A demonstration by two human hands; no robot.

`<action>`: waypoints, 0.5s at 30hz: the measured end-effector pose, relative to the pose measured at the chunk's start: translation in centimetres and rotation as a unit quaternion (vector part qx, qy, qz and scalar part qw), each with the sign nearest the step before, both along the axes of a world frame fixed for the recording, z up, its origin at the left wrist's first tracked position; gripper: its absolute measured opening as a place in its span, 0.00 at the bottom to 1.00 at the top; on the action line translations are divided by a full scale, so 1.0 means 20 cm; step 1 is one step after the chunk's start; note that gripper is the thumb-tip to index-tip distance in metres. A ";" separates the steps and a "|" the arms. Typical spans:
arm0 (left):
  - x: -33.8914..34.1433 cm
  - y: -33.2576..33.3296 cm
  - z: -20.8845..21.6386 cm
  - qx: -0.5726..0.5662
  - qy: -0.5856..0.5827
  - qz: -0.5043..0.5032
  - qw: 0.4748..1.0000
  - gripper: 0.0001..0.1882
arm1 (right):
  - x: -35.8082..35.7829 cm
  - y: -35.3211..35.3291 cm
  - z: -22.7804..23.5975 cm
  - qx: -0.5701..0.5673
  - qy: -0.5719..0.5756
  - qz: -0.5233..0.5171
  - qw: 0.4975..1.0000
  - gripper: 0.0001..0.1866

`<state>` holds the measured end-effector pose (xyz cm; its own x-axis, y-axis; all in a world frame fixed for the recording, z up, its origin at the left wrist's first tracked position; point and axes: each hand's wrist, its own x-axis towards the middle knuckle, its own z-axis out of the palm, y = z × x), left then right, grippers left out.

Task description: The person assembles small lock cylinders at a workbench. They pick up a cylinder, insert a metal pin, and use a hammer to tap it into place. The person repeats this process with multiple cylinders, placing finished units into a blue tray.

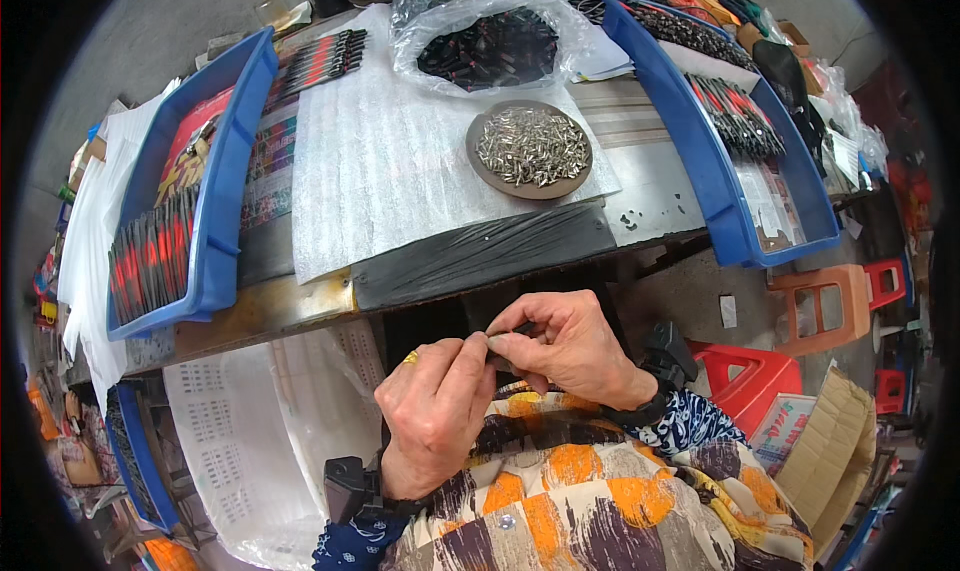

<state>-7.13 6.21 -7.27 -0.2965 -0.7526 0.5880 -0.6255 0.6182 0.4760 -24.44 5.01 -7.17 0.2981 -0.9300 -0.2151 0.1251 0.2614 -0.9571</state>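
My left hand (437, 411) and my right hand (570, 349) meet in front of the table's near edge, above my lap. Both are closed, thumbs and fingers pinched together tip to tip. Whatever sits between the fingertips is too small and covered to make out. Beyond them on the table stands a round dish (487, 174) heaped with small silvery metal pieces (533, 146). Behind it a clear plastic bag (408, 46) gapes around many short black parts (490, 51). White foam sheet (370, 171) lies under the dish.
To the left, a blue tray (222, 186) holds a row of black-and-red slim pieces (155, 256); more such pieces (325, 59) lie beside it. Another blue tray (705, 186) on the right holds similar pieces (735, 116). Red stools (750, 376) and a cardboard box (830, 451) stand at lower right.
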 end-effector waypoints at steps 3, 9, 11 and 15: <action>0.01 0.00 0.01 0.010 0.000 0.004 1.000 0.14 | -0.01 -0.01 0.00 0.002 -0.020 0.016 1.000 0.07; 0.01 0.00 0.03 0.018 0.000 -0.003 1.000 0.14 | -0.05 -0.02 0.05 0.010 -0.025 0.058 0.998 0.09; 0.01 0.00 0.03 0.017 0.003 -0.003 1.000 0.14 | -0.06 -0.02 0.06 0.007 -0.012 0.066 0.998 0.09; 0.01 0.00 0.03 0.016 -0.004 -0.006 1.000 0.14 | -0.04 -0.02 0.06 0.028 -0.011 0.049 0.998 0.09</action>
<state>-6.96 6.31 -6.72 -0.3094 -0.7671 0.5620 -0.6225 0.6101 0.4902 -25.27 4.62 -5.97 0.3930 -0.8824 -0.2585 0.1162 0.3265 -0.9380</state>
